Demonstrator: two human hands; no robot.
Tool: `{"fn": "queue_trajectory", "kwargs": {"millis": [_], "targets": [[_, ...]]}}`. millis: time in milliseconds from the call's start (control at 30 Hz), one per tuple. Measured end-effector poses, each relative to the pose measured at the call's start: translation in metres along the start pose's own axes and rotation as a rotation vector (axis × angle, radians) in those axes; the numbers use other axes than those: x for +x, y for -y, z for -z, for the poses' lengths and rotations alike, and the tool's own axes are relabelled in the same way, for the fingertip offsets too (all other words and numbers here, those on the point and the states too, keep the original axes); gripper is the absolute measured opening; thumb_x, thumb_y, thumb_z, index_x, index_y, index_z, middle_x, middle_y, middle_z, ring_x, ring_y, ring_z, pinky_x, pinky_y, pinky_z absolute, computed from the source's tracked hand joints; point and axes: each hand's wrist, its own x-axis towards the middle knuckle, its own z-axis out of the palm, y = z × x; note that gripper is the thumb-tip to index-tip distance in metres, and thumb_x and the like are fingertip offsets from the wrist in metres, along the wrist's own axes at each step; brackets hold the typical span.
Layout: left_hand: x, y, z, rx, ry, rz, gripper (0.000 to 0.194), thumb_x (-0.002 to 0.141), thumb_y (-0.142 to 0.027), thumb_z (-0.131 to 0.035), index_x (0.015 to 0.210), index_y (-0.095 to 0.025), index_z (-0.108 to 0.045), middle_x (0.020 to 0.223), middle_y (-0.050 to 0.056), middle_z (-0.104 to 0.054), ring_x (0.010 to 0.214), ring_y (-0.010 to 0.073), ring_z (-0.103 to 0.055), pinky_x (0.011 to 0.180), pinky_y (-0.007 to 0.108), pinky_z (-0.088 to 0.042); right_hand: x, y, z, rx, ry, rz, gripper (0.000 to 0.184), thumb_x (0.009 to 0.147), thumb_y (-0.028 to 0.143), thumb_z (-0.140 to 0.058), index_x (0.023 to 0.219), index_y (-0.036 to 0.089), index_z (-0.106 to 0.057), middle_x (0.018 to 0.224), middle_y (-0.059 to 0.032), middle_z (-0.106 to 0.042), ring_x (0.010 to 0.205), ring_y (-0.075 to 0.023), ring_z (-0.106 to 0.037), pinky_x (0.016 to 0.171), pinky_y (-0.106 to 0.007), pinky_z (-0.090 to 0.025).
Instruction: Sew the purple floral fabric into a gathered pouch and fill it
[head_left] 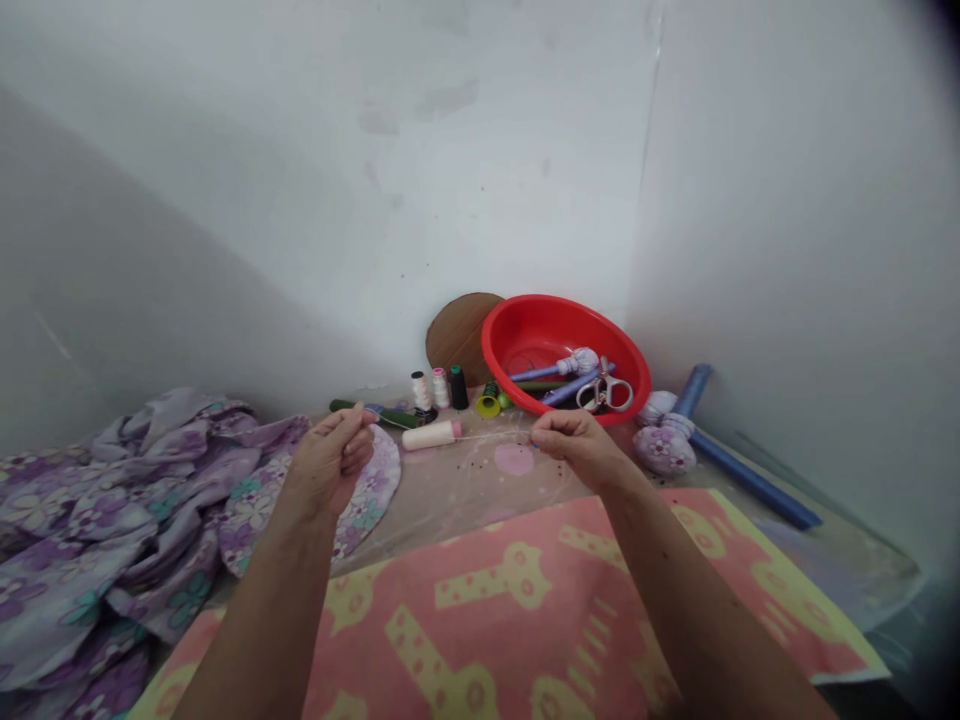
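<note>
Two big cloths lie low: a pink mat (480,620) and a purple flower cloth (127,520). Past them sits a red tub (562,350). The left hand (330,460) and right hand (577,450) both pinch a thin thread (487,436), held tight between them, just beside a cream spool (431,435).

Nothing legible in view: no words, labels, brands, numbers or signs readable, not even on the cream thread spool (429,435).
</note>
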Motion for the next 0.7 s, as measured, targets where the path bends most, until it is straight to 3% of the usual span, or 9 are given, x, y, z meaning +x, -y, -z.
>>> {"fn": "queue_trajectory", "kwargs": {"millis": [133,300,400,467,500,567,633,700], "targets": [[0.006,-0.001,0.007,0.006,-0.025,-0.055,0.013,0.069,-0.016,-0.057,0.059,-0.008,-0.058,0.035,-0.009,-0.029,0.029,-0.0007,-0.025,0.029,0.008,-0.018,0.003,0.016,-0.001,-0.134,0.003,0.034,0.019,0.067,0.032,-0.059,0.061,0.014,-0.059,0.052,0.0021,-0.046,0.048,-0.0068,-0.037,0.045,-0.021,-0.027],[0.021,-0.008,0.032,-0.124,-0.147,-0.137,0.015,0.068,-0.011,-0.053,0.053,-0.013,-0.050,0.034,-0.010,-0.030,0.026,0.0002,-0.023,0.028,0.010,-0.018,0.004,0.017,0.014,-0.357,0.018,-0.003,0.020,0.067,0.032,-0.058,0.059,0.013,-0.061,0.050,0.0019,-0.046,0.046,-0.0073,-0.037,0.044,-0.021,-0.026],[0.025,0.000,0.047,0.158,-0.081,-0.086,0.011,0.065,-0.017,-0.058,0.055,-0.013,-0.054,0.037,-0.008,-0.038,0.028,0.0021,-0.030,0.030,0.012,-0.020,0.001,0.014,0.024,-0.388,-0.055,0.000,0.022,0.069,0.033,-0.056,0.063,0.013,-0.062,0.050,0.0014,-0.046,0.047,-0.0077,-0.037,0.044,-0.021,-0.026],[0.025,0.009,0.051,0.542,0.074,0.092,0.006,0.059,-0.019,-0.063,0.061,-0.013,-0.060,0.043,-0.003,-0.050,0.033,0.0061,-0.041,0.033,0.014,-0.025,-0.001,0.014,0.025,-0.408,-0.080,0.032,0.022,0.069,0.033,-0.056,0.063,0.013,-0.062,0.052,0.0006,-0.047,0.048,-0.0084,-0.038,0.045,-0.021,-0.027],[0.025,0.013,0.051,0.704,0.109,0.164,0.014,0.052,-0.015,-0.068,0.065,-0.014,-0.063,0.046,-0.001,-0.054,0.035,0.0082,-0.044,0.033,0.016,-0.025,-0.001,0.015,0.023,-0.422,-0.075,0.049,0.022,0.069,0.033,-0.055,0.063,0.013,-0.062,0.053,0.0003,-0.048,0.049,-0.0086,-0.039,0.045,-0.021,-0.027],[0.022,0.018,0.044,0.769,0.090,0.157,0.036,0.043,-0.007,-0.071,0.077,-0.017,-0.065,0.056,0.000,-0.060,0.040,0.0098,-0.049,0.036,0.016,-0.027,-0.002,0.016,0.016,-0.453,-0.021,0.071,0.022,0.070,0.033,-0.054,0.062,0.013,-0.061,0.054,0.0000,-0.048,0.049,-0.0086,-0.038,0.045,-0.021,-0.028],[0.014,0.021,0.027,0.759,0.061,0.094,0.047,0.049,-0.013,-0.071,0.094,-0.021,-0.061,0.064,0.001,-0.063,0.043,0.0103,-0.051,0.039,0.017,-0.030,-0.003,0.014,0.004,-0.497,0.053,0.109,0.024,0.072,0.032,-0.052,0.059,0.014,-0.059,0.051,0.0007,-0.045,0.048,-0.0080,-0.036,0.045,-0.021,-0.026],[-0.001,0.026,0.004,0.684,0.136,0.123,0.050,0.062,-0.026,-0.065,0.110,-0.021,-0.053,0.055,0.001,-0.060,0.038,0.0119,-0.050,0.038,0.019,-0.032,-0.004,0.009,-0.009,-0.573,0.112,0.180,0.027,0.074,0.031,-0.050,0.053,0.014,-0.056,0.049,0.0014,-0.041,0.048,-0.0078,-0.033,0.045,-0.021,-0.024]]}}
